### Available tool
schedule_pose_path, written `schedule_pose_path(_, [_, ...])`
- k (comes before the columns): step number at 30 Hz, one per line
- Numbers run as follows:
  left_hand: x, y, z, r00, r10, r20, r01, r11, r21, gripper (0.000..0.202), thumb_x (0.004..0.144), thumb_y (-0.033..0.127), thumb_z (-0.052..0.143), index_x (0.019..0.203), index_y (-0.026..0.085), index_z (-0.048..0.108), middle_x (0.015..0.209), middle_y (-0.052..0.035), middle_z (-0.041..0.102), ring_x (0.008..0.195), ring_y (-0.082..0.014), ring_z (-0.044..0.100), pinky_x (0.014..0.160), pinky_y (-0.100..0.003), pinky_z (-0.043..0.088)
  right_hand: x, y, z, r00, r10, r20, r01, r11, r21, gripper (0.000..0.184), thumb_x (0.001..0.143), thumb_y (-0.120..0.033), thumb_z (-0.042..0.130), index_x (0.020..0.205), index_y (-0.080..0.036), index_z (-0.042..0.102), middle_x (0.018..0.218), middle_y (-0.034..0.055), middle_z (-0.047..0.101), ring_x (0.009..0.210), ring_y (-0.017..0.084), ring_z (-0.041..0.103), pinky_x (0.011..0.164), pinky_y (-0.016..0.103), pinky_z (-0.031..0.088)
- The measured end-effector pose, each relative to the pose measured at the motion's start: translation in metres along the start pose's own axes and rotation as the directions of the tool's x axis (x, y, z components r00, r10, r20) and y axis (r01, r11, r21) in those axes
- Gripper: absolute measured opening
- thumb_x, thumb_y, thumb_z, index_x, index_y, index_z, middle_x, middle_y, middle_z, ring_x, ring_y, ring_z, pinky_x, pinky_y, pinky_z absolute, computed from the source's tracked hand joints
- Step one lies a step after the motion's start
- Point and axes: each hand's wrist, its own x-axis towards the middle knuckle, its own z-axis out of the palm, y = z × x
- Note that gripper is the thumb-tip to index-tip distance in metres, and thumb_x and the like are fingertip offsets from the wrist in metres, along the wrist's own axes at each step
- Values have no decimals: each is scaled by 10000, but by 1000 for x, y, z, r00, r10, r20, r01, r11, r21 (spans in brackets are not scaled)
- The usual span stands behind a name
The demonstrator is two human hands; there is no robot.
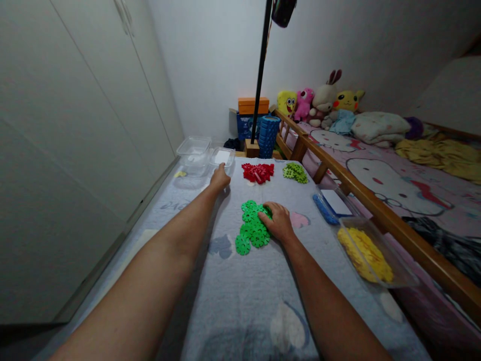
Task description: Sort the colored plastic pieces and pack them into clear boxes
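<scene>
A pile of bright green snowflake-shaped plastic pieces (251,228) lies in the middle of a grey-blue printed blanket (240,301). My right hand (277,220) rests on the pile's right side with its fingers curled over the pieces. My left hand (220,178) is stretched far forward and closed on the near rim of a clear plastic container (222,157) with a white label. Beyond lie a red pile (257,172) and a lime-green pile (295,172).
More clear containers (193,150) stand at the far left. At the right a container of blue pieces (330,204) and a tray of yellow pieces (366,253) sit beside a wooden bed rail (376,210). A black pole (261,70), boxes and plush toys stand behind.
</scene>
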Motion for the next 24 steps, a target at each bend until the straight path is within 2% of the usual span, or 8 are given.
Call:
schedule_pose_path(3, [2,-3,0,1000,8,-14,-9,999,-33,722,693,123,690,1393,219,540,1205,-167,671,1096,-328,620,895,-404,447,0,0,0,1000,-1,-3,1,1000,0,330,916,-419,597,1165,-221,685,1266,96,703,1192,272,599,1070,427,363])
schedule_pose_path(7, [-2,-2,-3,999,25,-25,-24,999,38,685,703,82,640,1369,217,549,1283,-173,662,1153,-331,614,917,-416,448,0,-1,0,1000,2,-8,-2,1000,-2,322,914,-411,604,1161,-223,689,1265,92,705,1197,267,597,1074,418,358])
schedule_pose_path(10, [-14,3,-7,1000,1,-28,1,997,83,680,725,90,614,1389,219,539,1290,-155,674,1172,-309,624,936,-396,460,0,-1,0,1000,6,-12,-6,1000,-4,319,913,-404,606,1157,-217,692,1263,95,705,1193,266,600,1072,419,360])
schedule_pose_path(14, [-43,10,-12,999,-23,-26,27,990,139,660,776,125,600,1429,188,526,1336,-144,669,1216,-265,635,982,-332,464,0,-2,0,1000,2,-18,-2,1000,-7,324,916,-399,605,1158,-203,694,1261,99,705,1185,266,604,1062,423,368])
schedule_pose_path(24, [-130,21,-40,1000,-4,2,4,984,177,609,822,179,580,1429,145,548,1302,-147,699,1187,-274,665,988,-338,488,1,3,3,1000,-14,-16,13,999,-51,329,911,-398,609,1164,-208,699,1253,100,708,1188,264,603,1049,412,386])
